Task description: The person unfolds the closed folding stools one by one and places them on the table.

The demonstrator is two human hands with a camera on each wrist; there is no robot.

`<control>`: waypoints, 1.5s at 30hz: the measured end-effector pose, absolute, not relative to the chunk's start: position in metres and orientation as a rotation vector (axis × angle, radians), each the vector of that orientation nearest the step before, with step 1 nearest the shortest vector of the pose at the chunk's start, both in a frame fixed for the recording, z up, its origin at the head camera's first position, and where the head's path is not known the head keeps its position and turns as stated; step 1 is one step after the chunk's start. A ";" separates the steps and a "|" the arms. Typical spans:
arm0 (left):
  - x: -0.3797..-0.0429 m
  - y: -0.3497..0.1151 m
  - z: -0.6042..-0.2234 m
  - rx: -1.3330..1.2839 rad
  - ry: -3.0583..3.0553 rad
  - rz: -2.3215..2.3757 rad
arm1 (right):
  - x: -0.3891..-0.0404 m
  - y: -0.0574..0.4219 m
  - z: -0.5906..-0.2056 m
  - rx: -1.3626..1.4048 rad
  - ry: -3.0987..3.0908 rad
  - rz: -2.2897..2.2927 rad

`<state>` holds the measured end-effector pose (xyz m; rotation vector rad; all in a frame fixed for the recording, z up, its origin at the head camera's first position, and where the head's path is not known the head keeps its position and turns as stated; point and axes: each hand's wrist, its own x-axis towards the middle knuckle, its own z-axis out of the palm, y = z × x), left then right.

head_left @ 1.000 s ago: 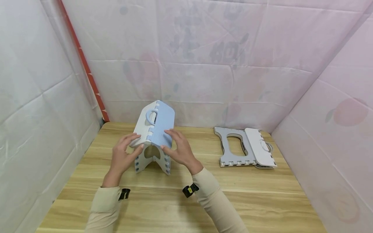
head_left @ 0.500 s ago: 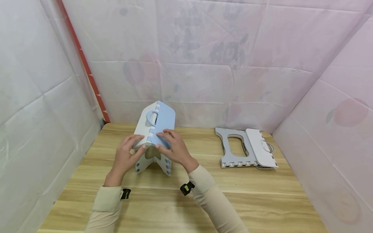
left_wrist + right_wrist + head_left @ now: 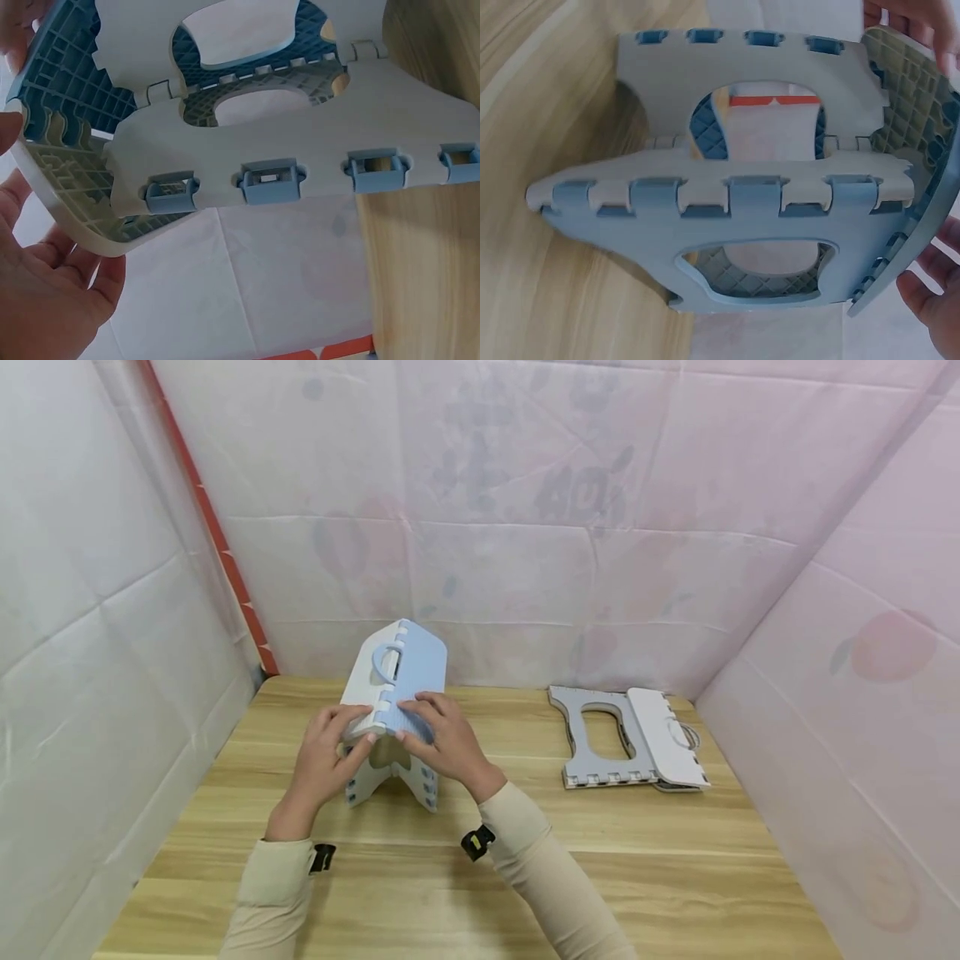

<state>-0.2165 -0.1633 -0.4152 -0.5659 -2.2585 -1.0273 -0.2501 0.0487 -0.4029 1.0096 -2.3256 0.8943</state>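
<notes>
A half-unfolded folding stool [image 3: 422, 662] stands on the table at centre left. Its seat peaks along the hinge, one half white and the other light blue, with a blue loop handle [image 3: 380, 662] by the hinge. My left hand [image 3: 321, 766] holds the near end of the white half, fingers on top and thumb at the front edge. On the blue half, my right hand [image 3: 452, 745] grips the near end likewise. Both wrist views show the grey leg panel [image 3: 300, 142] and blue leg panel [image 3: 742, 225] spread beneath, with the ribbed seat underside partly visible.
A second folding stool [image 3: 667, 739], grey and white, lies folded flat at the right of the wooden table [image 3: 600, 885]. White sheeting [image 3: 510, 577] encloses the back and both sides. A red strip [image 3: 206, 518] runs down the back left corner.
My right hand has moved left along the blue half towards the hinge. My left hand's fingers have shifted slightly further onto the white half. The stool's shape looks about the same.
</notes>
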 end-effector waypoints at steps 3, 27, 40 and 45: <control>-0.216 -0.164 -0.414 -0.549 -2.273 -1.041 | -0.251 0.048 -0.403 1.017 -2.324 0.857; -0.216 -0.159 -0.402 -0.547 -2.303 -0.806 | -0.254 0.050 -0.399 1.029 -2.303 0.773; -0.212 -0.156 -0.404 -0.542 -2.324 -0.775 | -0.249 0.053 -0.401 0.984 -2.355 0.751; -0.214 -0.156 -0.403 -0.543 -2.323 -0.747 | -0.252 0.053 -0.402 0.991 -2.338 0.725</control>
